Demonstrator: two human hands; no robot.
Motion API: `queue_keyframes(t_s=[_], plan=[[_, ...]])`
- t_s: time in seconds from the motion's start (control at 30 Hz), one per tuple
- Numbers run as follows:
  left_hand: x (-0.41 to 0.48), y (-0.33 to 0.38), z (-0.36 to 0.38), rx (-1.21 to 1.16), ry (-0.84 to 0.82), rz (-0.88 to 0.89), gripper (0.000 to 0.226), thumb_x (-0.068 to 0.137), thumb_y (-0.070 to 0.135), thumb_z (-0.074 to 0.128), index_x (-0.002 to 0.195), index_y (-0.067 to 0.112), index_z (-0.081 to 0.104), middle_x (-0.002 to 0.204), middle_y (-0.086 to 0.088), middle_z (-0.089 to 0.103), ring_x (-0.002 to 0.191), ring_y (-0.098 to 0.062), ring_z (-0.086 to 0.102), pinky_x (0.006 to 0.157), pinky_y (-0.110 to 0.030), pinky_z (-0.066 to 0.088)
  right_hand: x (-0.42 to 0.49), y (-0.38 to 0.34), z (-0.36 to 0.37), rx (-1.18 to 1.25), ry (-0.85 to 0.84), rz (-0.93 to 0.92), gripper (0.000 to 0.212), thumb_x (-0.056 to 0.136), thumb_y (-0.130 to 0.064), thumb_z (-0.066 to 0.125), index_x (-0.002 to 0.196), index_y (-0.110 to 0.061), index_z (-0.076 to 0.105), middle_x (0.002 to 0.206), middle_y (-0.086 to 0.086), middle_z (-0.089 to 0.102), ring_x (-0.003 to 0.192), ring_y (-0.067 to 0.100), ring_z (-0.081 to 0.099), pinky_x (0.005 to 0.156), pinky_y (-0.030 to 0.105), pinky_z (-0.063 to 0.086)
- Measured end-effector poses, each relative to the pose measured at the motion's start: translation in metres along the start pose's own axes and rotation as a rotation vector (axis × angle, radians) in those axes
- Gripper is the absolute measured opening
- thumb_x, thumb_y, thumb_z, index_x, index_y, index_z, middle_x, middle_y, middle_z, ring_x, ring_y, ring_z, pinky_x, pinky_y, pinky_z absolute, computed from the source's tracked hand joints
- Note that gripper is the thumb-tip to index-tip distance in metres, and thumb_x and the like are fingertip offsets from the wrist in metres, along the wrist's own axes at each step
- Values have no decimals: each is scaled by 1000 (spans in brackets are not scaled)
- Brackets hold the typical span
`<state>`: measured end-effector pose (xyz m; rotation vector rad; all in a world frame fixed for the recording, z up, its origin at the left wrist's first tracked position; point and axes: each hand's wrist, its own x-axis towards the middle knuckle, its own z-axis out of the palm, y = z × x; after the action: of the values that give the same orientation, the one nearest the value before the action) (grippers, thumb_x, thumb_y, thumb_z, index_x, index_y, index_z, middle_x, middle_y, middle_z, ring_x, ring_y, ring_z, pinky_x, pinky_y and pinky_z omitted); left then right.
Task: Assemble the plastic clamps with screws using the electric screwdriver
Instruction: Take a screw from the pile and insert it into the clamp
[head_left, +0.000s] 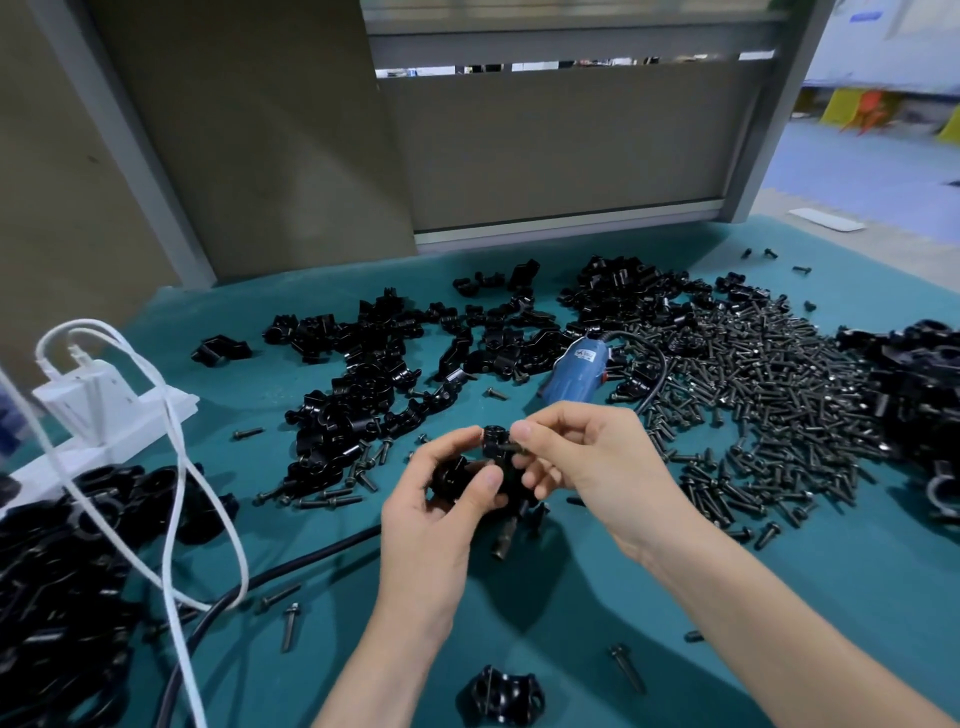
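Many clamp halves (363, 364) and screws (753, 389) lie unassembled.
Fingers of the left hand (431, 519) grip one clamp (493, 441); the right hand (587, 457) pinches a screw (511, 447) at it; electric screwdriver (576, 374) lies untouched.

Glossy black plastic clamps (363, 374), dark metal screws (769, 395), matt teal cloth (597, 613)

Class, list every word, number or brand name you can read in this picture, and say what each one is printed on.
No text here can be read.
White label on the blue electric screwdriver: it carries print, but it is too small and blurred to read.
White power strip: no markings can be made out.
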<state>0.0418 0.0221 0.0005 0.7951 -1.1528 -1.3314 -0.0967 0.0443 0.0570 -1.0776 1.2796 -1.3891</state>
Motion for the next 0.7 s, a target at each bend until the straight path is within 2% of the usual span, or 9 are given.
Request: queue_keyframes(t_s=[0.1, 0.2, 0.3, 0.43, 0.53, 0.7], plan=[[-1, 3, 0, 46, -16, 11, 31, 71, 24, 72, 101, 35, 75, 101, 13, 73, 86, 0, 69, 69, -17, 54, -1, 2, -1, 15, -3, -11, 13, 85, -4, 69, 73, -6, 72, 62, 8, 67, 52, 13, 61, 52, 19, 50], [0, 5, -1, 69, 3, 6, 31, 71, 24, 72, 101, 32, 75, 98, 8, 75, 77, -5, 70, 67, -16, 54, -1, 1, -3, 45, -29, 4, 14, 81, 0, 70, 72, -9, 76, 64, 8, 69, 58, 12, 65, 61, 17, 53], [0, 4, -2, 38, 17, -24, 32, 71, 23, 72, 102, 31, 75, 96, 5, 75, 76, -9, 70, 66, -19, 55, -2, 0, -3, 84, -74, 58, 20, 79, 8, 69, 78, -9, 76, 73, 9, 72, 67, 15, 70, 67, 18, 55], [-1, 4, 0, 12, 12, -37, 35, 71, 19, 71, 105, 24, 73, 91, 5, 75, 72, -7, 69, 64, -19, 55, -3, 1, -3, 82, -52, 63, 21, 81, 13, 65, 81, -7, 73, 69, 8, 72, 64, 15, 70, 63, 17, 55], [-3, 7, 1, 36, 17, -27, 32, 70, 18, 72, 101, 27, 73, 88, 8, 75, 66, -7, 67, 63, -15, 53, -3, 1, -6, 61, -36, 65, 14, 81, 8, 68, 81, -5, 69, 67, 10, 71, 59, 16, 69, 61, 19, 55], [-3, 11, 1, 15, 11, -19, 29, 69, 15, 72, 95, 29, 74, 82, 2, 74, 59, -7, 62, 60, -14, 50, -2, 1, -9, 19, -61, 41, 11, 80, 5, 70, 78, -6, 70, 66, 11, 71, 58, 15, 69, 61, 19, 55]])
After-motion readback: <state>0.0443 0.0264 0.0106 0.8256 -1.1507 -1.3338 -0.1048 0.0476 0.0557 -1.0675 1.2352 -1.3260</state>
